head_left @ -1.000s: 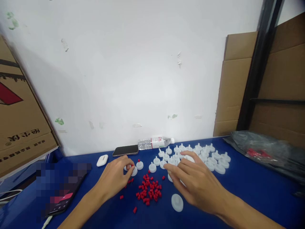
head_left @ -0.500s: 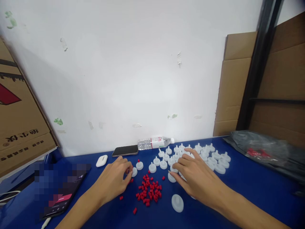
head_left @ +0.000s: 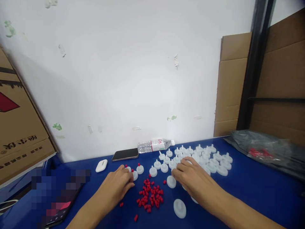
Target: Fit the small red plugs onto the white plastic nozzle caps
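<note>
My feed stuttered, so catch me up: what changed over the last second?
The left hand has drawn slightly back toward the person and come off a red cap, now in plain view. The right hand has gone from spread to curled, baring more of a white piece; what either hand holds, if anything, is hidden. The red pile, bottle and white case stayed put.

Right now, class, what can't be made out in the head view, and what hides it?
Head view:
- What, if anything, the left hand grips: its own back hides it.
- How many white stemmed discs lie behind the right hand, which covers them.
- The left cardboard box: cut off by the left edge.
- The lower-left phone: its screen is partly pixelated.
</note>
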`<state>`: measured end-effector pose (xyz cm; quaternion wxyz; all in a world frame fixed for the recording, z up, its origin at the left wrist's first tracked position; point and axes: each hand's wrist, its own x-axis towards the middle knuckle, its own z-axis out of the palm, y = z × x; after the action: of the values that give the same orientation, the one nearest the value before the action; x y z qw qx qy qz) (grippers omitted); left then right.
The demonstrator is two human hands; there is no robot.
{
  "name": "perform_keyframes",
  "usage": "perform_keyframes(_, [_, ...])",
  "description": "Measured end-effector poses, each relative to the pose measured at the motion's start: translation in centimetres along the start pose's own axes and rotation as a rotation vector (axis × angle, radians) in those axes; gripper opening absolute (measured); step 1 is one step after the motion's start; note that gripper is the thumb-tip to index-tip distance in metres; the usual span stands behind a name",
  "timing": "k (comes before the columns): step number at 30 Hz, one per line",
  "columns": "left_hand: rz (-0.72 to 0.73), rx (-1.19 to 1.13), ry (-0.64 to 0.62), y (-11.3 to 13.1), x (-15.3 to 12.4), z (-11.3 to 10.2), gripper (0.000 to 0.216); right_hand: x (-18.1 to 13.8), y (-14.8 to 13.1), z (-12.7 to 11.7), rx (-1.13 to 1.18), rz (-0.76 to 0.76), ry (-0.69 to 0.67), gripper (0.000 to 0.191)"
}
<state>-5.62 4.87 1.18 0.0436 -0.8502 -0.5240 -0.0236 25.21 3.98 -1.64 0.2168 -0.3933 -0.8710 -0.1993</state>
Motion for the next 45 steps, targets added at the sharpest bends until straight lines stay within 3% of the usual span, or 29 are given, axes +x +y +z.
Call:
perform_keyframes(3, [0.037, 0.013, -0.001, 0.4, 0.1, 0.0, 0.014, 0.1, -0.3, -0.7, 0.068, 0.006, -0.015, 0.028])
perform_keyframes(8, [0.053, 0.009, 0.060, 0.8, -0.1, -0.4, 0.019, 0.1, -1.1, -1.8, 0.150, 0.062, -0.088, 0.015])
perform_keyframes(17, [0.224, -0.132, 0.379, 1.9, -0.3, 0.1, 0.032, 0.2, -1.0, -1.8, 0.388, 0.136, -0.142, 0.010])
perform_keyframes(23, [0.323, -0.347, 0.419, 4.6, -0.8, 0.8, 0.027, 0.5, -0.9, -1.9, 0.470, -0.024, 0.006, 0.014])
perform_keyframes(30, [0.381, -0.635, 0.590, 7.7, -1.6, 1.1, 0.008, -0.1, -2.3, -2.0, 0.537, -0.065, 0.064, 0.012])
perform_keyframes(36, [0.428, -0.708, 0.608, 8.4, -2.0, 0.9, 0.009, -0.3, -3.2, -2.1, 0.591, -0.152, 0.209, 0.016])
perform_keyframes(45, [0.378, -0.730, 0.607, 8.5, -2.1, 1.2, 0.010, -0.3, -3.4, -2.2, 0.547, -0.183, 0.273, 0.015])
